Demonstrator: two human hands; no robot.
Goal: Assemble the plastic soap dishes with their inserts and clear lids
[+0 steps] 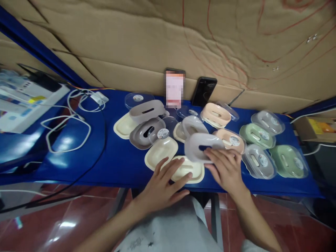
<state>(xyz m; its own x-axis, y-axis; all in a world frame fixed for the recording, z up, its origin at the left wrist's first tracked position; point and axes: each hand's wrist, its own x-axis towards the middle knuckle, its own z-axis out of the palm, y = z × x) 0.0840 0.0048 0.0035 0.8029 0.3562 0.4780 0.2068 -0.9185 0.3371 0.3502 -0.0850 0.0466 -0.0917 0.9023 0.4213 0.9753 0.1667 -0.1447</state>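
My right hand [227, 168] grips the right edge of a pale grey soap dish tray [193, 148] with an oval slot, tilted above the table. My left hand [164, 187] has its fingers spread over a cream soap dish base [198, 173]; I cannot tell whether they touch it. Just behind lies another cream base [159, 154], and a third cream base [123, 126] sits farther left. Two more grey slotted trays, a darker one [138, 138] and a lighter one [154, 109], lie among them. A clear lid [168, 127] with a round label overlaps the darker tray.
On the right stand several lidded soap dishes in green [287, 161], grey [258, 161] and peach [216, 113]. Two phones, one lit [175, 87] and one dark [204, 91], lean against the cardboard [126, 42]. White cables [68, 119] lie on the blue table [78, 168] at left.
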